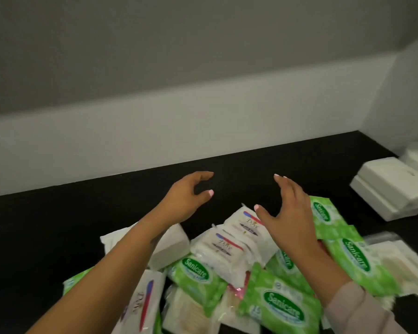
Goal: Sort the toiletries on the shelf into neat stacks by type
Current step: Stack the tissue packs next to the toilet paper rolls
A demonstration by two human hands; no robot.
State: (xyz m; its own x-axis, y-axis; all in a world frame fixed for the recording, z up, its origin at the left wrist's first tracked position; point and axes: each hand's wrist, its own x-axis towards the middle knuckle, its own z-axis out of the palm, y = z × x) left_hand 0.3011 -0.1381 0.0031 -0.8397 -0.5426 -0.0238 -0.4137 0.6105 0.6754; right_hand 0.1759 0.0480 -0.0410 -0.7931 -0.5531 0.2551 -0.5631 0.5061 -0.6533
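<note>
Black shelf (299, 165) carries a jumbled heap: green Sanicare wipe packs (282, 307), white Dove soap packs (225, 247) with long axes running toward the wall, and clear bags of cotton buds (401, 261), partly buried and cut off below. Left hand (186, 196) and right hand (287, 213) hover above, fingers (281, 179) spread loosely, holding nothing. White boxes (391, 186) sit right.

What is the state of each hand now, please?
Left hand: open, fingers loosely curved, holding nothing.
Right hand: open, fingers spread, holding nothing, above the pile of packets.
</note>
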